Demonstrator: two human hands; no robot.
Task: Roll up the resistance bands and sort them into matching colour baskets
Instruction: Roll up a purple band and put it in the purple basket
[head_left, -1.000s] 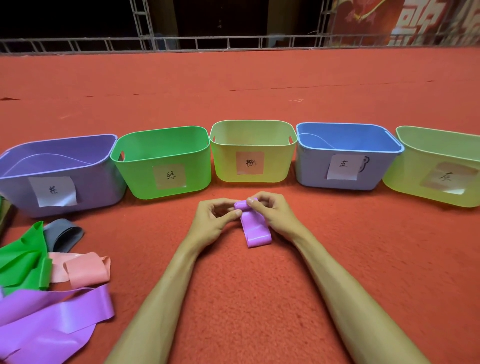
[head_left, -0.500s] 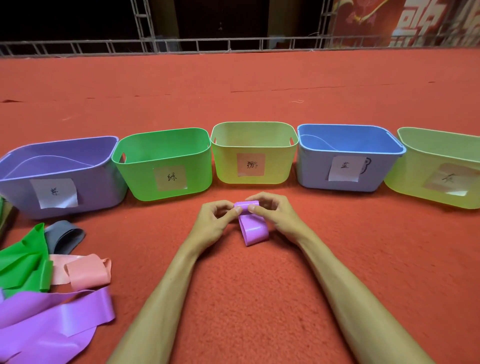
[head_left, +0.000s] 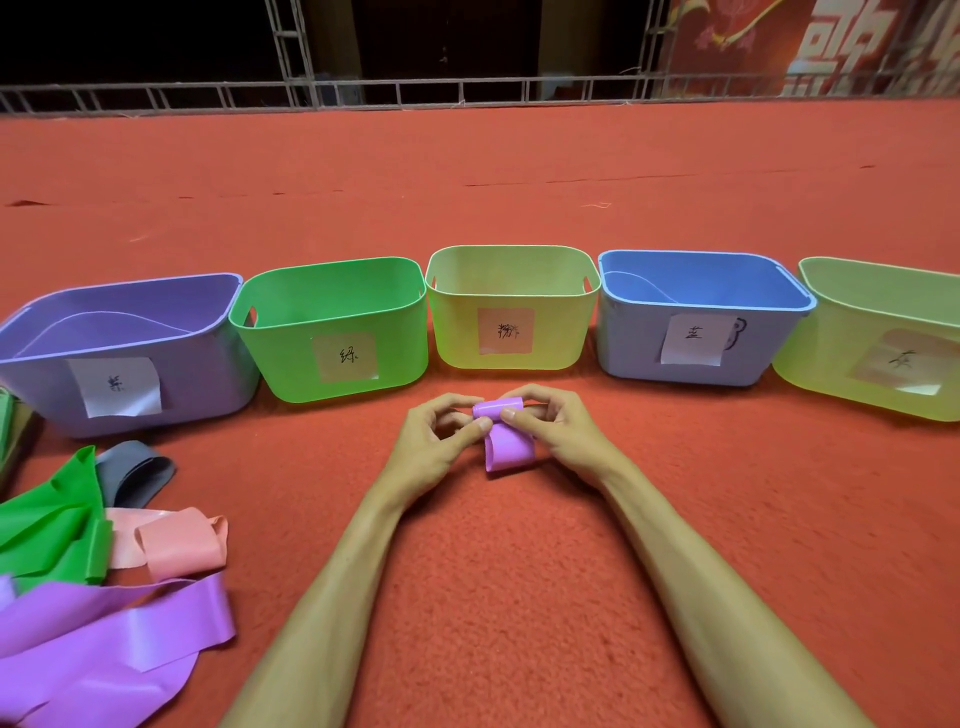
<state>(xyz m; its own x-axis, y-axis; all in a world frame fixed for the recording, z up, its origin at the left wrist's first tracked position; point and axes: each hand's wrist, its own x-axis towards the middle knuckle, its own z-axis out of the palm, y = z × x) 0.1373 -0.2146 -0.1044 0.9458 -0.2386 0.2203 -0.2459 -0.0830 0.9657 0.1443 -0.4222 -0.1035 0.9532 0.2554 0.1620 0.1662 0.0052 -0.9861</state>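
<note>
A small purple resistance band (head_left: 508, 451) lies on the red carpet in front of the middle basket, its far end wound into a tight roll. My left hand (head_left: 436, 447) and my right hand (head_left: 558, 431) pinch that roll from either side, thumbs on top. A short flat tail of the band stretches toward me. Five labelled baskets stand in a row behind: purple (head_left: 47, 384), green (head_left: 291, 364), yellow-green (head_left: 457, 338), blue (head_left: 628, 348) and a second yellow-green one (head_left: 810, 358) at the right edge.
Loose bands lie in a heap at the lower left: a grey one (head_left: 132, 470), a green one (head_left: 52, 530), a pink one (head_left: 176, 543) and a large purple one (head_left: 104, 639). A metal railing (head_left: 467, 91) borders the carpet at the far side.
The roll has grown and the flat tail of the purple band has become shorter, drawn toward my fingers. Both hands stay in about the same place.
</note>
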